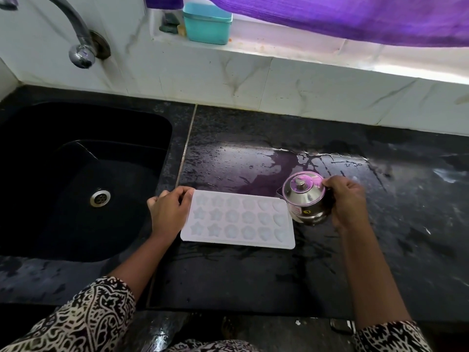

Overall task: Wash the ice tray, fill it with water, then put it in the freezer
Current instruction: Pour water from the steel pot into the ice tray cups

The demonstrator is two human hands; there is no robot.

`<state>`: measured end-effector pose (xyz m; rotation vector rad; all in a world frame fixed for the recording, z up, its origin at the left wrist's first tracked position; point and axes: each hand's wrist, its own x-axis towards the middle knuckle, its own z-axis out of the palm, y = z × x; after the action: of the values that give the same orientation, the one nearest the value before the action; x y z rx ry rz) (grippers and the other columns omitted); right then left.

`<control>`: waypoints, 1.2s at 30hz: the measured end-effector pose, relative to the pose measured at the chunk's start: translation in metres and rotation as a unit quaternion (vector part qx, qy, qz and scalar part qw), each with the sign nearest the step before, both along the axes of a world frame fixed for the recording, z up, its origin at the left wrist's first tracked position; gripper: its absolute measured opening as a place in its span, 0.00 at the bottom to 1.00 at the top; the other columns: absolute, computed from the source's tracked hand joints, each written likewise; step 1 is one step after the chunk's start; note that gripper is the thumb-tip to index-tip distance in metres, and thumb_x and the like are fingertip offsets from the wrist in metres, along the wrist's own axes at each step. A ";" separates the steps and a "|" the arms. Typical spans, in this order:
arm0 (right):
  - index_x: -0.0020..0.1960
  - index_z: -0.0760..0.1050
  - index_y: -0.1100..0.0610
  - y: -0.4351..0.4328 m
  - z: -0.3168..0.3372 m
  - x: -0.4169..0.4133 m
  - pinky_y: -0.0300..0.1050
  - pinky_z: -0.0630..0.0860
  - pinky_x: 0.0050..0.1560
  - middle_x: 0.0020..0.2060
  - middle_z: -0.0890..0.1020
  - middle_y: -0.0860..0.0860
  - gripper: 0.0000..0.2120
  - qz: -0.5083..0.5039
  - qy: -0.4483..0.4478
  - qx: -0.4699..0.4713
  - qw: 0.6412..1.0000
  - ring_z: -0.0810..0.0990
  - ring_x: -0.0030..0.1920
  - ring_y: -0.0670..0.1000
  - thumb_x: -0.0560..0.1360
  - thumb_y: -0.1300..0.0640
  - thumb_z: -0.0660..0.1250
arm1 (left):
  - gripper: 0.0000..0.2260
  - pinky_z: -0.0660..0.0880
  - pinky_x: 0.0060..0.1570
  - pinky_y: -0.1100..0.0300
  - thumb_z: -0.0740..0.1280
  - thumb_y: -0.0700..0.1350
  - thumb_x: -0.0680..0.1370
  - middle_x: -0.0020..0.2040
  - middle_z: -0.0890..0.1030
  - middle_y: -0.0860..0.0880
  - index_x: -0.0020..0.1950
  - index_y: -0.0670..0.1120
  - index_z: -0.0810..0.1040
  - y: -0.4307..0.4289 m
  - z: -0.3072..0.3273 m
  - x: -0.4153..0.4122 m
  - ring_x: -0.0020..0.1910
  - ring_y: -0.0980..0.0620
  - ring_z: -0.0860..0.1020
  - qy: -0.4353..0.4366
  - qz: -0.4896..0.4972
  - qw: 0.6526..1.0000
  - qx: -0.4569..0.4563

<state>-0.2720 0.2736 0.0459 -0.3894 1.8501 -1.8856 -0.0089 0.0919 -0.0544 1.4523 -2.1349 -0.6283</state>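
One wet black counter [253, 275], wide across the scene. One black sink [121, 179] sunk into its left part. One purple cloth [330, 16] hanging far right.

One white tray [238, 219], flat on the counter just right of the sink, toward the near edge. Eighteen moulds, three rows of six. Probably thin, light, bendy plastic. Likely slick while wet and quick to slop once filled. Best taken by both short ends and kept level.

Two hands. Left hand [168, 212] holding the tray's left end, fingers curled, thumb tip at its far left corner. Right hand [347, 201] curled round the right side of one small steel kettle [304, 199], lidded, at the tray's right end. Cannot tell whether lifted or resting.

One teal box [206, 22] on the far ledge, one tap [81, 53] far left, one drain [100, 197].
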 end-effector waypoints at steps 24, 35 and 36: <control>0.30 0.69 0.60 -0.005 0.001 0.002 0.34 0.70 0.25 0.18 0.71 0.45 0.12 0.017 0.055 0.053 0.997 0.70 0.22 0.43 0.71 0.66 0.65 | 0.11 0.53 0.49 0.59 0.59 0.51 0.81 0.41 0.83 0.53 0.51 0.53 0.82 0.002 0.002 0.000 0.50 0.51 0.75 -0.003 0.003 1.000 -0.007; 0.30 0.69 0.61 -0.006 0.002 0.005 0.32 0.68 0.23 0.17 0.70 0.45 0.12 0.024 0.056 0.052 0.997 0.69 0.21 0.42 0.72 0.66 0.64 | 0.11 0.53 0.50 0.59 0.59 0.51 0.81 0.43 0.84 0.54 0.52 0.53 0.82 0.001 0.001 0.000 0.51 0.52 0.76 -0.004 0.000 1.000 -0.004; 0.30 0.69 0.61 -0.006 0.003 0.005 0.32 0.68 0.23 0.17 0.70 0.45 0.12 0.024 0.055 0.052 0.997 0.69 0.21 0.42 0.72 0.66 0.64 | 0.11 0.53 0.50 0.59 0.59 0.51 0.81 0.43 0.84 0.53 0.52 0.53 0.82 0.001 0.002 0.000 0.51 0.52 0.76 -0.003 0.000 1.000 -0.004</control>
<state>-0.2666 0.2680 0.0488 -0.5066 1.9814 -1.7601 -0.0092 0.0929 -0.0526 1.4536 -2.1393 -0.6157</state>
